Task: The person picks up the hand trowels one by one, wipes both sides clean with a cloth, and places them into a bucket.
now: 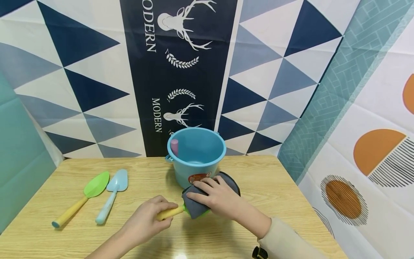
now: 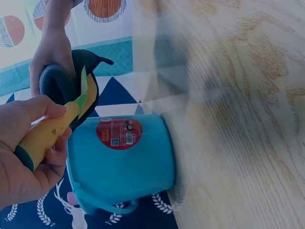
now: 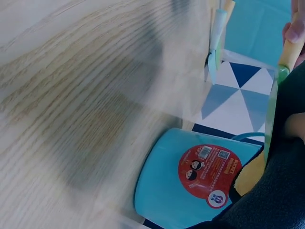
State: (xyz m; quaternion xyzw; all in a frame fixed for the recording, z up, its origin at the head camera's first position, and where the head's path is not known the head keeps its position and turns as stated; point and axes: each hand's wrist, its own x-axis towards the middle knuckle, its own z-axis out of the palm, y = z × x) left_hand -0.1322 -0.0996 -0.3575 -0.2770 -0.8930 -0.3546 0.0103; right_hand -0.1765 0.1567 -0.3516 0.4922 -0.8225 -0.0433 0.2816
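My left hand (image 1: 148, 216) grips the yellow handle of a toy shovel (image 1: 169, 213), held over the table in front of the bucket. Its green blade (image 3: 270, 119) shows edge-on in the right wrist view; from the head most of it is hidden under a dark grey cloth (image 1: 195, 205) with black edging. My right hand (image 1: 221, 199) holds this cloth folded about the blade, fingers spread over its top. A yellow underside of the cloth (image 3: 250, 174) shows in the right wrist view. Right behind the cloth stands a light blue bucket (image 1: 194, 169) with a red label.
On the left of the wooden table (image 1: 129, 233) lie a green trowel (image 1: 97, 185) with a yellow handle and a pale blue trowel (image 1: 118, 181), side by side. A pinkish-purple piece (image 1: 174, 146) stands inside the bucket at its left wall. Patterned sheets (image 1: 97, 90) hang behind the table.
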